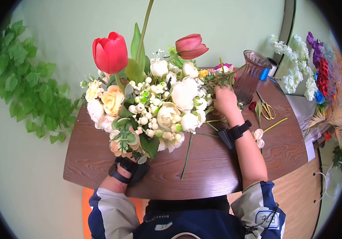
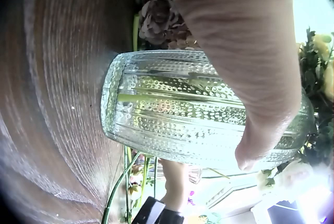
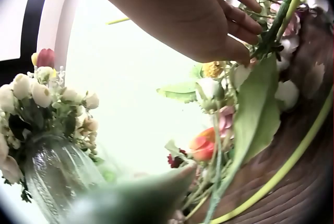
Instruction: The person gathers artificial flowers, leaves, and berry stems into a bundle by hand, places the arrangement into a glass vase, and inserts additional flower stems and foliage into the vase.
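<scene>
My left hand wraps round a clear textured glass vase standing on the wooden table; a green stem shows through the glass. In the head view, the bouquet hides most of this hand. White roses, white berries and peach flowers fill the vase, with a red tulip and a darker pink tulip above. To the right, my right hand reaches into a heap of loose flowers, fingers slightly bent and apart from the thumb, tips right at a dark green stem.
Behind the right hand stands a pinkish ribbed glass vase. Gold-handled scissors lie beside it, near a small pale pink flower. Loose stems rest on the table. Green ivy hangs at the left wall.
</scene>
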Available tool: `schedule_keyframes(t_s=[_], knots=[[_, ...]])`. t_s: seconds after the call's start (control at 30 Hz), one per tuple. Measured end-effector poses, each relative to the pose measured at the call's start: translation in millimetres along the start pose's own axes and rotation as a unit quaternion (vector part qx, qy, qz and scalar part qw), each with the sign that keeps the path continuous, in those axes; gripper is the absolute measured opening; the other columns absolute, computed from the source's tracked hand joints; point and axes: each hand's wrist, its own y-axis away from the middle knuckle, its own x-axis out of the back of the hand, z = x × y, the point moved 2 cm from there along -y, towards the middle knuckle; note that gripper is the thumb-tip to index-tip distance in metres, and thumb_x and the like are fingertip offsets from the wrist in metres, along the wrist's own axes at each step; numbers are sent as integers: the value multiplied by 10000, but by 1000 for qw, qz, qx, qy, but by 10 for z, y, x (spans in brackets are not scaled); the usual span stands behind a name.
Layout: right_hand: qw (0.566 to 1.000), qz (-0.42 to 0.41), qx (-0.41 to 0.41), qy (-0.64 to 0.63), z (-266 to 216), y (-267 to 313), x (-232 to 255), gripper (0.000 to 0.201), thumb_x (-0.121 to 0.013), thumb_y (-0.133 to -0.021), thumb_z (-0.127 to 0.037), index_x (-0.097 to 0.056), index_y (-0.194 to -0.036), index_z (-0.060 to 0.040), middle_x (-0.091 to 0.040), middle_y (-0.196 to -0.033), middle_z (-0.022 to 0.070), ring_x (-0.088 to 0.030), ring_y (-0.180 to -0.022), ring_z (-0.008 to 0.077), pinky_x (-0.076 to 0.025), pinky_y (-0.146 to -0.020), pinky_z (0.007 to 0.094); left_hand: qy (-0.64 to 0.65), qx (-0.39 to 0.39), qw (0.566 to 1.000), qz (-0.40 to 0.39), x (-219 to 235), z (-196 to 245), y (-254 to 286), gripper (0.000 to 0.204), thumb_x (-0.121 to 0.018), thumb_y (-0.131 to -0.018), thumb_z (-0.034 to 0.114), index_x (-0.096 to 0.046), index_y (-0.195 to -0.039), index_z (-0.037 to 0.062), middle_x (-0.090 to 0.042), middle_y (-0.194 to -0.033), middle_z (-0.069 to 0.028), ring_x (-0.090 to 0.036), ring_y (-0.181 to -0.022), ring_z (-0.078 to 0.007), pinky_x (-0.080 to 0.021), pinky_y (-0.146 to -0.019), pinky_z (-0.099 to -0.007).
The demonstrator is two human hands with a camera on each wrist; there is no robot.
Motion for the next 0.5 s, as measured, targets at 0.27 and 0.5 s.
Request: schedule_keyframes(t_s=[0.27, 0.5], knots=[[998, 22, -14, -54, 15, 5, 67, 212, -585, -684, -1, -581, -896, 14, -635, -771, 224, -642, -742, 388, -527, -690, 448, -287, -88, 952, -53, -83, 167, 40, 704, -419, -903, 604, -317, -1412, 128, -429, -1371, -106, -477, -1205, -281, -437, -998, -430], [962, 169, 10, -215, -184, -37, 467, 222, -556, -744, 28, -552, -967, 32, -619, -775, 233, -625, -755, 402, -492, -660, 451, -98, -44, 993, -40, 168, -109, 12, 714, -421, -901, 607, -311, -1413, 122, -439, -1360, -101, -482, -1198, -276, -442, -992, -424]])
